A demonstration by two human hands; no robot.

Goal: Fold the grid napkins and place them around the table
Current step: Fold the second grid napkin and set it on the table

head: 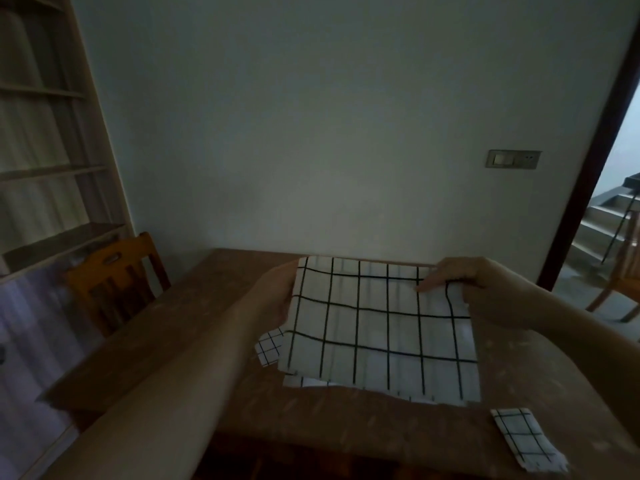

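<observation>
Both hands, left hand and right hand, pinch open napkin top corners, unfolded; folded napkin at table near-right edge; more remain.

Held napkin above table; folded napkin near-right; chair left.

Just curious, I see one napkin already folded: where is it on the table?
The folded napkin lies at the table's near right corner, below and right of the open napkin both hands hold.
</observation>
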